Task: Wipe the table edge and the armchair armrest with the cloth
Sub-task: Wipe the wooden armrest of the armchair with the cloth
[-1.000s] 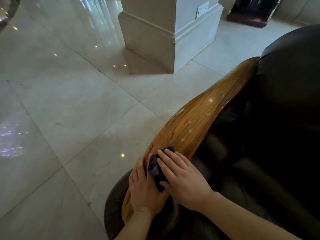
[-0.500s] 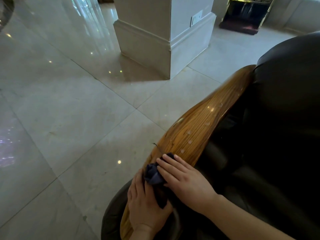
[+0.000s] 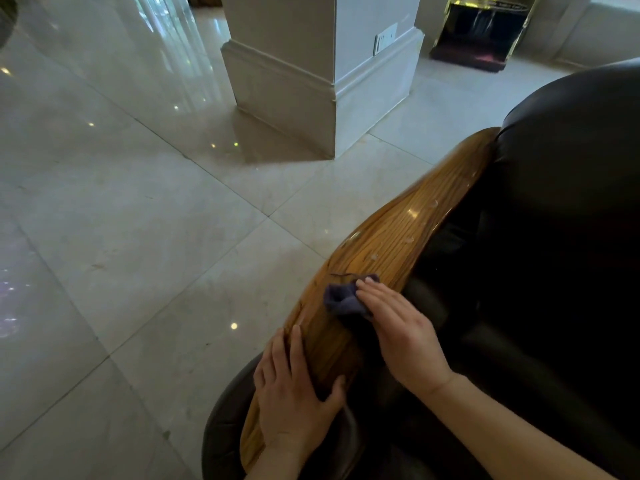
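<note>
the right hand (image 3: 401,327), fingers straight, presses the crumpled dark purple cloth (image 3: 341,301) onto the glossy curved wooden armrest (image 3: 398,244) while the left hand (image 3: 294,386) braces flat-fingered near its end; firm, even strokes along the grain would likely serve best.

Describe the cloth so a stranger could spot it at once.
Start at the dark armchair on the right and follow its long glossy wooden armrest toward the near end. The cloth lies bunched on the wood, pressed under the right hand. It is the only small, soft, dark purple thing there.
</note>
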`<state>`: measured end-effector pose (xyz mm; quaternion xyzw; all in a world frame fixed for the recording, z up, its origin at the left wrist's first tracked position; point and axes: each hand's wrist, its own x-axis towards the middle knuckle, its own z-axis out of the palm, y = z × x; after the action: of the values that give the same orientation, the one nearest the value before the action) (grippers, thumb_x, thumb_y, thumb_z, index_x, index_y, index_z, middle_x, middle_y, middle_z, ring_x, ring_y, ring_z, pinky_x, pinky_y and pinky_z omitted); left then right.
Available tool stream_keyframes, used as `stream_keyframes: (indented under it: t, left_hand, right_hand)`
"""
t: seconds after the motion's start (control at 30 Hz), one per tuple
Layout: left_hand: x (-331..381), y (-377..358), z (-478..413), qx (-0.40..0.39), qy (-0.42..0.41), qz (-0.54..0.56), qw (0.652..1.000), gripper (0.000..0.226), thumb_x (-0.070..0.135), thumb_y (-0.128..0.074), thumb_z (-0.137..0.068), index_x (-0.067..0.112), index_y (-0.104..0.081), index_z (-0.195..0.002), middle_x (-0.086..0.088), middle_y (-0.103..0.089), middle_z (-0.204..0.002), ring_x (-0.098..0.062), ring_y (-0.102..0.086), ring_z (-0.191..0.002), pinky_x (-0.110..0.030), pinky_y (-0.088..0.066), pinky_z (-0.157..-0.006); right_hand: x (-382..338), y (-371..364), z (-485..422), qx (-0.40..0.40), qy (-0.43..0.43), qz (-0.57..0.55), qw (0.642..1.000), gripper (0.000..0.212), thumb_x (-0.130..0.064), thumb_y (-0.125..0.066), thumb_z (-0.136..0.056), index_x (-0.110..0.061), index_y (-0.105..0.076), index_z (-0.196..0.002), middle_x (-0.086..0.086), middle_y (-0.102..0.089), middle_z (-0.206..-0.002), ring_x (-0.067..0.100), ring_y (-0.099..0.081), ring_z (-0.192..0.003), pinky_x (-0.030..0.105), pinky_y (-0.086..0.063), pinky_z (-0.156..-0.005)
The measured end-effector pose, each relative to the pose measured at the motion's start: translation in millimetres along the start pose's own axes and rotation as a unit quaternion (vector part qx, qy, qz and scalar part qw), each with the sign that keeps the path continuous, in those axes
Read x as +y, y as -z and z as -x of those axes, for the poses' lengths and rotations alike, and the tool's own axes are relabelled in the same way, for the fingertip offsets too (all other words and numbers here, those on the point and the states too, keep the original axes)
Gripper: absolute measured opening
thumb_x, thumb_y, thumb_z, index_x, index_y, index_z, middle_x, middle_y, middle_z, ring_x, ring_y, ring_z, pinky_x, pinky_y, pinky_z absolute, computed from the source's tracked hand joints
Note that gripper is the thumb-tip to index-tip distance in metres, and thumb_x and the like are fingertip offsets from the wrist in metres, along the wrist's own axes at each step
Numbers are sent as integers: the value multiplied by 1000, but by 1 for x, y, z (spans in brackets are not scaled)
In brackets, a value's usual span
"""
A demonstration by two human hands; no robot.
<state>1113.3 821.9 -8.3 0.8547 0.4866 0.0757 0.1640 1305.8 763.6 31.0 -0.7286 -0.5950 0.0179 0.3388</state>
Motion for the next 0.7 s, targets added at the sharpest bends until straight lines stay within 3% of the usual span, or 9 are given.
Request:
stream_keyframes:
  t: [0.1, 0.23, 0.33, 0.5, 0.6, 0.7]
  left_hand:
    - [1, 2, -2, -3, -12, 9, 1000, 96, 67, -48, -77, 17, -16, -152, -18, -31, -152, -37, -33, -137, -54, -33, -107]
    - [13, 10, -37, 17, -58, 40, 997, 73, 55, -32, -91, 19, -15, -153, -14, -24, -158, -31, -29, -141, -50, -32, -109]
    - [26, 11, -59, 14, -81, 57, 995, 73, 52, -29, -92, 18, -13, -154, -8, -21, -161, -24, -24, -145, -47, -32, -113]
    - [23, 6, -59, 12, -92, 39, 995, 76, 61, -26, -93, 16, -14, -154, -9, -26, -160, -24, -25, -146, -47, -35, -113]
    - [23, 8, -59, 4, -95, 30, 995, 80, 66, -21, -92, 18, -7, -154, -8, -19, -162, -23, -19, -148, -46, -29, -116]
    - [22, 6, -58, -1, -98, 0, 995, 81, 68, -15, -93, 17, -6, -155, -9, -19, -162, -24, -19, -148, -42, -24, -114]
  right_hand:
    - [-1, -10, -20, 4, -46, 17, 999, 38, -14, -58, -96, -11, -56, -134, 5, -49, -145, 18, -36, -141, 46, -35, -112]
    - [-5, -22, 8, -79, 70, 101, 989, 42, -28, -53, -100, -18, -49, -141, 2, -40, -152, 18, -24, -147, 45, -25, -117]
    - [10, -5, 7, -99, 110, 127, 981, 43, -30, -52, -100, -17, -49, -141, 2, -43, -151, 19, -27, -146, 46, -29, -115]
    - [-7, -11, -1, -88, 22, 134, 987, 44, -24, -49, -100, -15, -46, -143, 4, -37, -154, 19, -20, -148, 46, -26, -117]
    - [-4, -4, 9, -112, 23, 170, 979, 48, -35, -40, -102, -20, -37, -147, 1, -31, -157, 17, -14, -149, 45, -24, -118]
    - [9, 10, -11, -88, -60, 212, 971, 53, -44, -32, -103, -18, -35, -148, 2, -31, -157, 16, -14, -149, 41, -19, -120]
